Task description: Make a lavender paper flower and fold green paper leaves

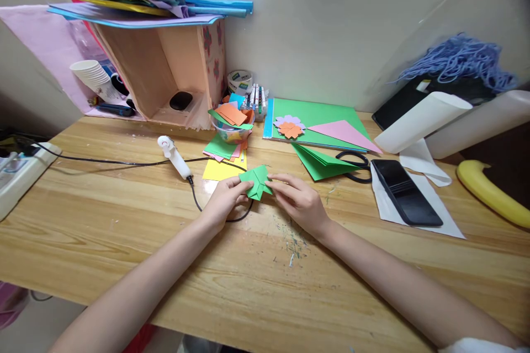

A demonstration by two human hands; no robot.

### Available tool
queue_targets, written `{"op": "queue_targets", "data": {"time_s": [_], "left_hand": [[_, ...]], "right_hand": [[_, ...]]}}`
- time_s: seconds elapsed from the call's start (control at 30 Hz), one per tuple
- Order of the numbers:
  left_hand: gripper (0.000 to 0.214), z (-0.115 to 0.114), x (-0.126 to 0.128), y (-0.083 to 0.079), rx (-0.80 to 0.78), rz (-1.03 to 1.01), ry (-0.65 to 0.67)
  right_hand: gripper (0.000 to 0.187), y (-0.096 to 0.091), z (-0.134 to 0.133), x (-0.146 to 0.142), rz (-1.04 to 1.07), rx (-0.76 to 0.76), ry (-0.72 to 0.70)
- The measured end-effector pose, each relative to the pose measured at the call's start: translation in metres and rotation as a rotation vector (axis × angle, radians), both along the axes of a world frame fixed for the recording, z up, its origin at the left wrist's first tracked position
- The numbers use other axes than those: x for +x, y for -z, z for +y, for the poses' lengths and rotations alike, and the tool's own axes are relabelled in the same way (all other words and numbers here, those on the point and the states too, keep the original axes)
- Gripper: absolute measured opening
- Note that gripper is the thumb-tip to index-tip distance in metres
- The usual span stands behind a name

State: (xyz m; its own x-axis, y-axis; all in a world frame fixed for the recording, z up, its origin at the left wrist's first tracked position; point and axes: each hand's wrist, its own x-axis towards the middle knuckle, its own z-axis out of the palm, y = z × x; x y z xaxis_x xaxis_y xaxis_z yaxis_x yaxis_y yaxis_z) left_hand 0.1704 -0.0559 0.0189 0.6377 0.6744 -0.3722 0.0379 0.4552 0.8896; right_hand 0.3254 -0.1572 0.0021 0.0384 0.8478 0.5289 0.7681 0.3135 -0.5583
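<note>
A small piece of folded green paper (pixel 259 181) with crease lines is held between my hands above the wooden table. My left hand (pixel 226 198) pinches its left edge, thumb on top. The fingertips of my right hand (pixel 301 203) are closed on its right edge. Just behind lie yellow paper (pixel 215 170) and a stack of green and pink paper squares (pixel 221 146). A larger folded green paper (pixel 321 162) rests to the right, partly over black-handled scissors (pixel 359 167) whose blades are hidden.
A white hot glue gun (pixel 174 157) stands left, its black cord running behind and under my left hand. Behind are a cup of paper scraps (pixel 232 131), a box (pixel 215 60) and a green sheet (pixel 323 113) with paper flowers. A phone (pixel 406 192) lies right, near a banana (pixel 492 193).
</note>
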Motion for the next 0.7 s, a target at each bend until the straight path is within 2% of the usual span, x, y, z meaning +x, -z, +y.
{"op": "queue_targets", "data": {"time_s": [0.07, 0.13, 0.2, 0.27, 0.33, 0.4, 0.7], "left_hand": [[0.021, 0.001, 0.000, 0.000, 0.037, 0.025, 0.005], [0.022, 0.001, 0.000, 0.001, 0.096, 0.056, 0.012], [0.025, 0.002, 0.000, 0.001, 0.159, 0.079, 0.022], [0.027, 0.001, 0.001, 0.001, 0.208, 0.091, 0.043], [0.029, -0.001, 0.002, 0.000, 0.233, 0.090, 0.069], [0.031, -0.002, 0.002, 0.000, 0.239, 0.074, 0.094], [0.035, -0.005, 0.002, 0.002, 0.231, 0.082, 0.140]], "right_hand": [[0.025, -0.002, 0.001, -0.001, 0.151, -0.048, -0.002], [0.025, -0.002, 0.005, -0.002, 0.429, -0.113, 0.020], [0.028, -0.002, 0.009, 0.000, 0.731, -0.216, 0.029], [0.027, -0.001, 0.013, 0.002, 0.925, -0.346, 0.007], [0.023, 0.000, 0.016, 0.005, 0.990, -0.460, -0.022], [0.020, -0.001, 0.017, 0.006, 1.003, -0.509, -0.036], [0.028, -0.005, 0.018, 0.003, 1.013, -0.531, 0.022]]}}
